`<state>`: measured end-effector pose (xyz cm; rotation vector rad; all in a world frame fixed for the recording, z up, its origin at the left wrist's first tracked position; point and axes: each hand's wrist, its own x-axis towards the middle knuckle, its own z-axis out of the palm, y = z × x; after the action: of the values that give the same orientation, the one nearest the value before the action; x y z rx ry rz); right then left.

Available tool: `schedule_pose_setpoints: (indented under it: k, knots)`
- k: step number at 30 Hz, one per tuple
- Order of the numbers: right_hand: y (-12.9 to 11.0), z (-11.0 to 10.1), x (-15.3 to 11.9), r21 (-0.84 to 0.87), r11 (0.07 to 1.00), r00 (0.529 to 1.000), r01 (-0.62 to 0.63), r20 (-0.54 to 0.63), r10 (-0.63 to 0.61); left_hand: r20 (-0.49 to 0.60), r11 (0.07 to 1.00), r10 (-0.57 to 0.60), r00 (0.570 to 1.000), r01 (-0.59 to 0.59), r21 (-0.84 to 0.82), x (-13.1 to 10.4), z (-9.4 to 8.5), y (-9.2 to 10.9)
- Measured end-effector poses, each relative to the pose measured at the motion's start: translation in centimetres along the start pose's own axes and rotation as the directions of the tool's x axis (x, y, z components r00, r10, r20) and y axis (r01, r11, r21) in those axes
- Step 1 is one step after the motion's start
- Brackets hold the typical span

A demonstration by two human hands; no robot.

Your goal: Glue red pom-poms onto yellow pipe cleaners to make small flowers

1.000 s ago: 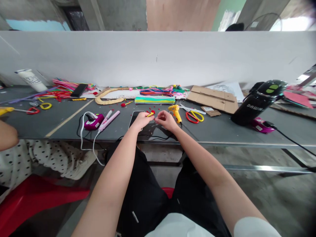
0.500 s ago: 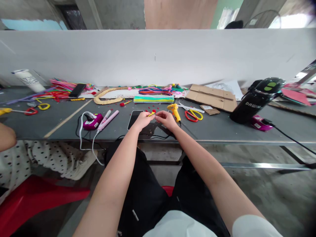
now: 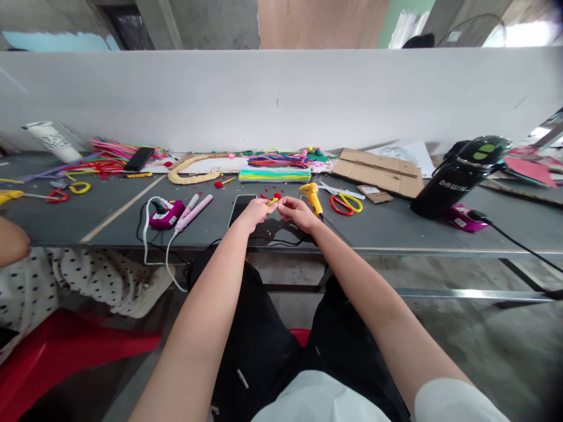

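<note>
Since the earlier frame, the fingertips of the right hand (image 3: 299,212) have come in to meet the small red-and-yellow piece (image 3: 273,200). From the left: the phone (image 3: 238,206) lies on the desk (image 3: 213,225) at about 9 o'clock from the piece, partly covered by the left hand (image 3: 257,213). That hand pinches the yellow end, fingers drawn nearly together, and is the nearer; the long axis points toward 2 o'clock, red end leading. The right hand, at 4 o'clock, curls loosely; whether it grips the red end, I cannot tell. The glue gun (image 3: 312,198) sits at 3 o'clock.
</note>
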<state>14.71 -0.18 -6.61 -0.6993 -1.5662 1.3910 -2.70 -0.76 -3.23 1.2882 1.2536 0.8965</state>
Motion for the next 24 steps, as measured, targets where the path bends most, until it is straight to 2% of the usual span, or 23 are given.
schedule_pose_setpoints:
  k: [3,8,14,19,24]
  knots:
    - [0.12,-0.02,0.01,0.043,0.999,1.000,-0.019,-0.015,0.020,0.030,0.998,-0.003,1.000,0.005,-0.056,-0.10,0.19,0.00]
    - [0.26,-0.06,0.12,0.035,0.999,0.986,-0.041,-0.160,0.046,0.022,0.992,-0.014,1.000,0.016,-0.123,-0.23,0.54,0.16]
    - [0.29,-0.50,0.27,0.000,0.999,0.954,-0.042,-0.296,0.041,-0.048,0.997,-0.041,0.998,0.038,-0.068,-0.18,0.14,0.08]
    - [0.33,-0.69,0.25,-0.038,0.999,0.951,-0.036,-0.309,0.023,-0.115,0.999,-0.030,0.993,0.031,0.008,-0.08,0.01,-0.02]
    - [0.51,-0.59,0.22,-0.091,0.996,0.967,-0.008,-0.255,-0.015,-0.191,0.998,-0.017,0.981,0.028,0.057,-0.07,0.08,0.08]
